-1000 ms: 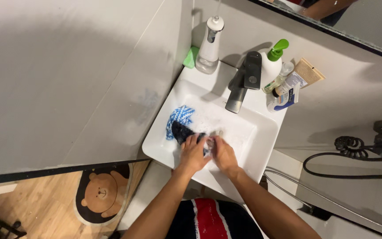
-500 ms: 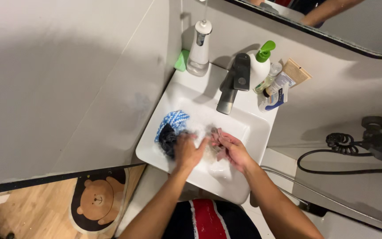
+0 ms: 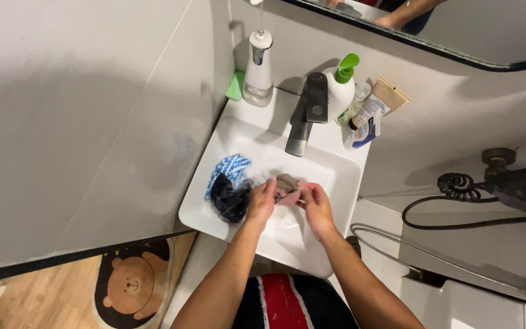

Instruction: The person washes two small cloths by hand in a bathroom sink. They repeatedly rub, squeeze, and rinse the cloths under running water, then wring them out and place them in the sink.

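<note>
Over the white sink [image 3: 342, 183], my left hand [image 3: 260, 201] and my right hand [image 3: 316, 204] both grip a small wet pink-and-grey cloth [image 3: 287, 186], holding it between them in the soapy basin. A dark navy garment [image 3: 227, 200] lies bunched in the basin just left of my left hand. Behind it rests a blue-and-white patterned cloth [image 3: 229, 167]. The dark grey tap [image 3: 302, 125] reaches over the basin just beyond my hands.
On the sink's back ledge stand a white bottle with a green pump [image 3: 339, 88], a white dispenser [image 3: 257, 70], a green soap bar [image 3: 235, 85] and some tubes [image 3: 366, 116]. A coiled black cord [image 3: 452, 192] lies right; a bear mat [image 3: 132, 283] covers the floor left.
My hands left the dark garment and picked up the small pink-and-grey cloth, now held between both. The camera view shifted, moving the sink left in the picture.
</note>
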